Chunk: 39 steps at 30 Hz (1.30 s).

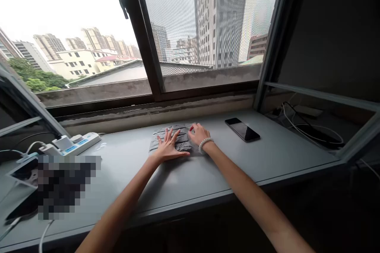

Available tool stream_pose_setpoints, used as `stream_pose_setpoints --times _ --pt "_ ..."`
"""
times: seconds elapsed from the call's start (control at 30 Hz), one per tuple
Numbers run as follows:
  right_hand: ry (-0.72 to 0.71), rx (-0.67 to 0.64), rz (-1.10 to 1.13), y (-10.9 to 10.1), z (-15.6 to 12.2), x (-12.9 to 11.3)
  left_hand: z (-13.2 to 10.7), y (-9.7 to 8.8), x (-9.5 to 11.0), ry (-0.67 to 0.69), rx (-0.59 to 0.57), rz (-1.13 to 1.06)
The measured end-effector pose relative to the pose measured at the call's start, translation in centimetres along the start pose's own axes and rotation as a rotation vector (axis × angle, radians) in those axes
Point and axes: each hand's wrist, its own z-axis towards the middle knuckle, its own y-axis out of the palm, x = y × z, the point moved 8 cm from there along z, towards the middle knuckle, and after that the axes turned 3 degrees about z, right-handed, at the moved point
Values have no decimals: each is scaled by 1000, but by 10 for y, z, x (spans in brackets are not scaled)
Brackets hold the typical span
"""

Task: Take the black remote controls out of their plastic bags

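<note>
A grey cloth [181,138], folded or ridged, lies on the grey window ledge [184,182] near the window. My left hand [169,147] rests flat on the cloth with its fingers spread. My right hand [199,133], with a white bead bracelet at the wrist, sits on the cloth's right edge with its fingers curled down onto the fabric; whether it pinches the cloth I cannot tell.
A black phone [242,129] lies face up to the right of the cloth. A white power strip [77,144] with plugs sits at the left, beside a blurred dark patch. Cables [308,128] lie in the right corner. The window frame [148,59] rises behind.
</note>
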Motion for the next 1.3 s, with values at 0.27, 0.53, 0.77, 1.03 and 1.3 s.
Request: stream_pose_setpoints --times 0.27,0.53,0.77,1.03,1.3 --pt "-100 -58 95 16 3 -5 15 -1 4 -66 -206 29" --pt "-214 -176 160 35 2 -13 20 4 -6 -119 -102 48" --pt "-241 -103 219 34 1 -10 16 2 -23 -329 -72 22" --pt "-283 -155 248 38 -4 -11 -13 -17 -80 -737 -1 -1" --pt "-269 -227 191 37 -9 -15 -41 -26 -140 -1002 109 -7"
